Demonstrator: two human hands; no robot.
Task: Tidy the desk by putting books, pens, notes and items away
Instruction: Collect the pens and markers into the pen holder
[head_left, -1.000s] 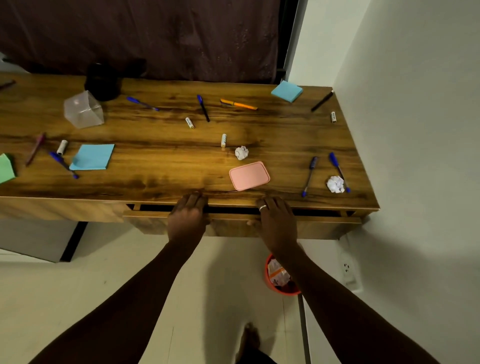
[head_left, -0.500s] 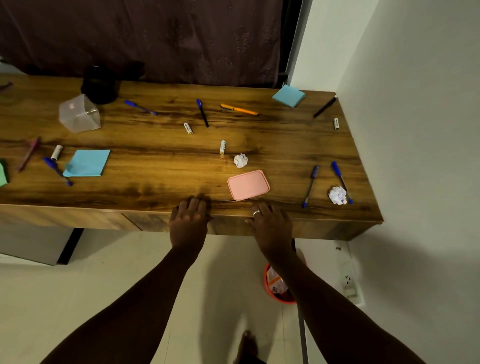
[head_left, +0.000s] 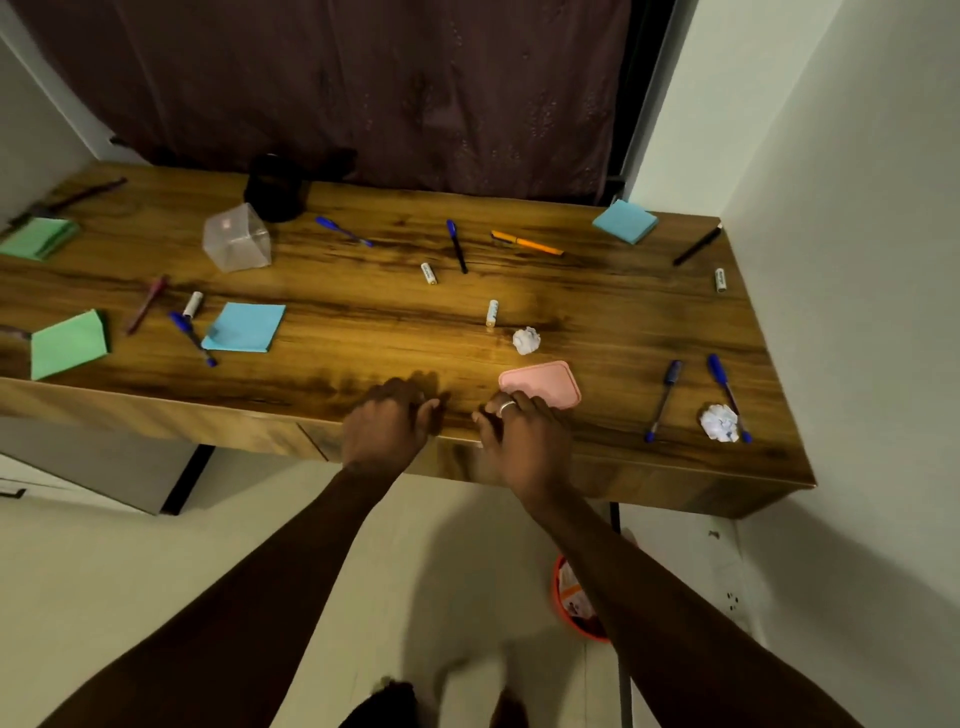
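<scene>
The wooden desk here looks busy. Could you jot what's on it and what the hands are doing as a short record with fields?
Surface: brown wooden desk, cluttered
Left hand: flat on the front edge, holding nothing
Right hand: at the front edge, fingers next to the pink rounded plastic lid; contact unclear
Paper: blue sticky-note pad, green sticky-note pad, crumpled white paper ball
Pens: orange pen, several blue ones
Containers: clear plastic box, black round pen cup
Below: orange waste bin on the floor
</scene>
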